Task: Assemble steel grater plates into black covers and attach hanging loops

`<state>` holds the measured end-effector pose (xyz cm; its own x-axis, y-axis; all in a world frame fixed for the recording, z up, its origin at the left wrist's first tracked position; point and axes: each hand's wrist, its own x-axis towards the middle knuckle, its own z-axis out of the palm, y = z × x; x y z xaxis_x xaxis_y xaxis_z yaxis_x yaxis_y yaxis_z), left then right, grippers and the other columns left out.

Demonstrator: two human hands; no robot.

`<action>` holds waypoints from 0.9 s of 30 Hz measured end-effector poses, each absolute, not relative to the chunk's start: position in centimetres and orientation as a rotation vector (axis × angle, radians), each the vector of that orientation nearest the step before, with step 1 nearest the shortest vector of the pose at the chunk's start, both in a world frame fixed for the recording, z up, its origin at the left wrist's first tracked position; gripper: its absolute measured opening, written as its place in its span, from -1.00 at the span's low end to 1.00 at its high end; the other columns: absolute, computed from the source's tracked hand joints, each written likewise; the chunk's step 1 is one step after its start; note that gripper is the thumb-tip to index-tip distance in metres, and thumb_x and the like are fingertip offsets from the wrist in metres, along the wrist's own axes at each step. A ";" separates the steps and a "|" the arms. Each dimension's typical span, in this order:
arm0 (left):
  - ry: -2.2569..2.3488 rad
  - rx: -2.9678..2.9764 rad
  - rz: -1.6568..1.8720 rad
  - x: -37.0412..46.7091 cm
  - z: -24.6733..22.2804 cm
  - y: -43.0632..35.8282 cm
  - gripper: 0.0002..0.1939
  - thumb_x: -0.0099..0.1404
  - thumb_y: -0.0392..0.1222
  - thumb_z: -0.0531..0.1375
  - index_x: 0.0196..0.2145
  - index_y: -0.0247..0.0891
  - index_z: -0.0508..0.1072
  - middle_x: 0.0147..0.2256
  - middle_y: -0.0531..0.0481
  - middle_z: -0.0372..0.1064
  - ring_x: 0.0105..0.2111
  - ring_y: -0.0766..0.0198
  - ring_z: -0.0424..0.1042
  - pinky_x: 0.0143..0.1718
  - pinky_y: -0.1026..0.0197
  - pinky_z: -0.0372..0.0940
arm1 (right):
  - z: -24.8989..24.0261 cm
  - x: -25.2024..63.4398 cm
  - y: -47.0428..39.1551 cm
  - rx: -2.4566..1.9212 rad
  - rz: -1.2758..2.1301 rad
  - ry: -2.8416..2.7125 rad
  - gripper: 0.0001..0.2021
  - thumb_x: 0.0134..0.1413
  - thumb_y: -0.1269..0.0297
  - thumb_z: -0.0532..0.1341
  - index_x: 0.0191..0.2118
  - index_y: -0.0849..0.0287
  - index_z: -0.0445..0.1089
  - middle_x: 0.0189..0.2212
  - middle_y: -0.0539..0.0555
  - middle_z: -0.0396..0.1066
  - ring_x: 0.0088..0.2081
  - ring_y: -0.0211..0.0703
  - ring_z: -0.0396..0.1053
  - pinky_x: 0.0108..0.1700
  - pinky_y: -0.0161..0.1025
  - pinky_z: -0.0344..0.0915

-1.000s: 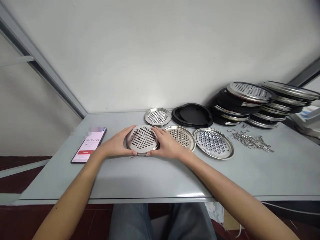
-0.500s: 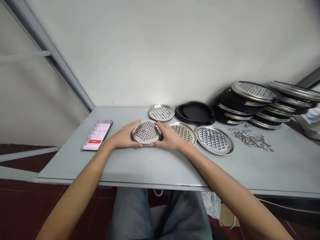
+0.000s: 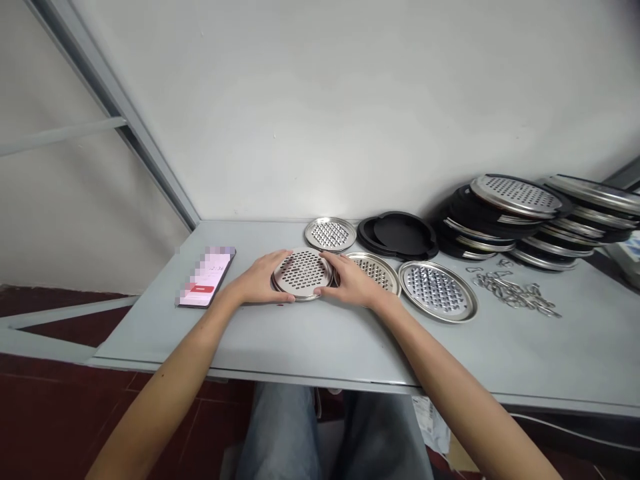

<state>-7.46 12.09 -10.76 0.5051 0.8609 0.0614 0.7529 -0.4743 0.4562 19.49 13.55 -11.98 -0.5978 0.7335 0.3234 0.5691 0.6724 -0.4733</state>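
Grater disc (image 3: pixel 304 272), rim held between left hand (image 3: pixel 263 279) and right hand (image 3: pixel 353 281), both spread, has three plates (image 3: pixel 439 291) loose and seemingly finished stacks (image 3: pixel 500 217) rightward.

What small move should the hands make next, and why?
Probably lift the round grater straight up a little: the left hand and right hand flank its rim, and a second grater lies close on the right, partly behind the right hand, so sliding that way might bump it.
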 end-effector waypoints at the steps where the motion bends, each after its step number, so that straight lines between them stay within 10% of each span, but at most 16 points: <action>1: 1.336 2.375 0.415 -7.5 -10.8 12.1 0.14 -0.05 0.28 0.35 0.33 -0.22 -0.03 0.33 -0.22 -0.07 0.30 -0.12 -0.04 0.29 -0.08 -0.07 | -12.0 19.5 13.7 -1.011 0.433 -2.383 -0.24 -0.07 -0.09 0.31 0.18 0.28 0.18 0.04 0.30 0.36 0.01 0.15 0.31 0.05 0.04 0.21; 13: 1.379 2.312 0.366 -7.1 -10.7 12.1 0.23 -0.10 0.33 0.35 0.35 -0.24 -0.10 0.34 -0.23 -0.15 0.33 -0.15 -0.14 0.30 -0.10 -0.10 | -11.1 19.5 14.1 -0.993 0.329 -2.500 -0.55 0.02 -0.08 0.25 -0.14 0.20 0.30 -0.22 0.17 0.43 -0.17 0.05 0.36 0.00 0.00 0.21; 21: 1.374 2.337 0.304 -7.5 -11.4 12.1 0.32 -0.18 0.34 0.37 0.37 -0.21 -0.16 0.36 -0.25 -0.24 0.34 -0.19 -0.20 0.29 -0.11 -0.11 | -12.1 19.4 13.4 -0.969 0.229 -2.559 -0.09 -0.21 -0.27 0.31 0.16 0.30 0.16 0.09 0.37 0.29 0.12 0.30 0.23 0.23 0.21 -0.01; 27: 1.363 2.348 0.425 -7.8 -10.8 12.3 0.20 -0.19 0.28 0.40 0.32 -0.17 0.03 0.31 -0.24 -0.02 0.30 -0.15 -0.03 0.26 -0.13 -0.04 | -12.2 18.8 13.0 -0.969 0.239 -2.483 -0.16 -0.11 -0.19 0.30 0.20 0.26 0.15 0.11 0.36 0.28 0.14 0.28 0.22 0.15 0.15 0.15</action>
<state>-7.80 12.25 -10.79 0.4808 0.8745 0.0642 0.7560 -0.4505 0.4749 18.81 12.99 -12.20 -0.6453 0.6764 0.3550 0.5962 0.7365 -0.3195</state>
